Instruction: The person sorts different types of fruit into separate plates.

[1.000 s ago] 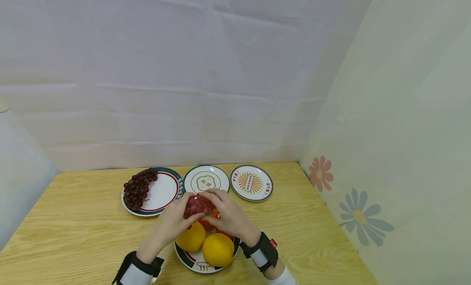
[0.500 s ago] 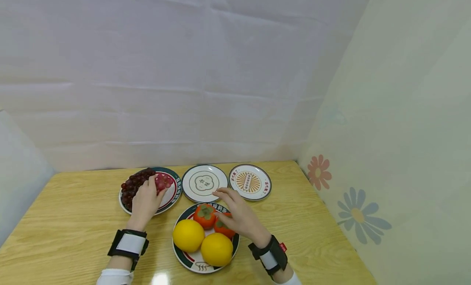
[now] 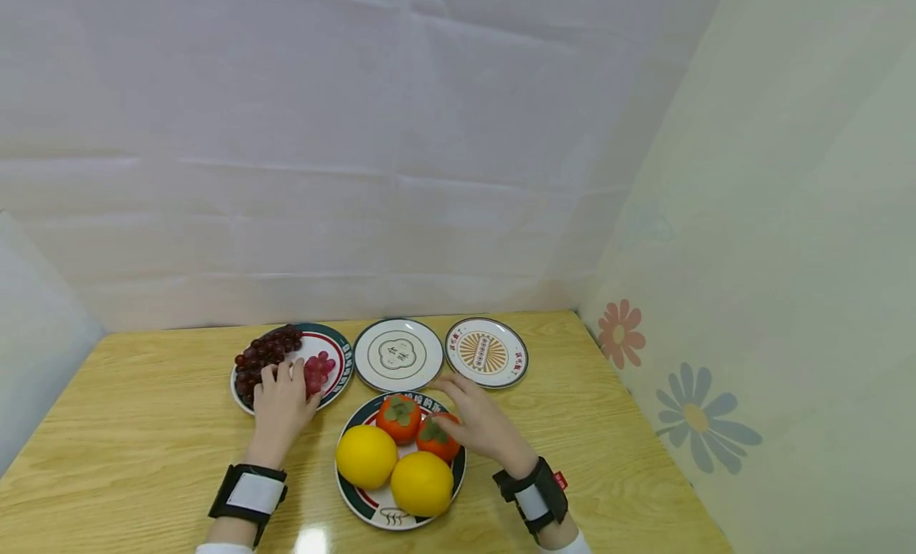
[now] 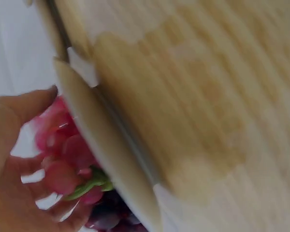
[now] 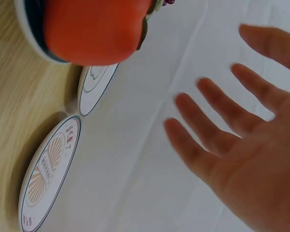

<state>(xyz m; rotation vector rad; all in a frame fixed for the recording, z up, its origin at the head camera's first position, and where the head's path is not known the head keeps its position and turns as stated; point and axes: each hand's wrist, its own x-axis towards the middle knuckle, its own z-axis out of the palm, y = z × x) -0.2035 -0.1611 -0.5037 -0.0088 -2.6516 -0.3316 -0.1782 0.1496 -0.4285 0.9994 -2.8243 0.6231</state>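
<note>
In the head view, my left hand (image 3: 281,407) is over the near edge of the back-left plate (image 3: 342,379), its fingers relaxed and spread. Just right of its fingertips, a small bunch of pinkish-red grapes (image 3: 318,371) lies on that plate beside a larger bunch of dark grapes (image 3: 266,355). The left wrist view shows the thumb and fingers around the pinkish-red grapes (image 4: 63,164), apart from each other. My right hand (image 3: 481,419) hovers, fingers loosely extended and holding nothing, by the right persimmon (image 3: 438,439) on the front plate (image 3: 393,520).
The front plate also bears another persimmon (image 3: 398,415) and two yellow round fruits, one on the left (image 3: 366,457) and one at the front (image 3: 422,484). Two smaller patterned plates, a middle one (image 3: 379,379) and a right one (image 3: 511,363), stand along the back of the wooden table (image 3: 129,427).
Both hands held the pinkish-red grapes over the front plate. The left hand carried them to the back-left plate, let go and drew back slightly. The right hand stayed behind, shifting a little rightward.
</note>
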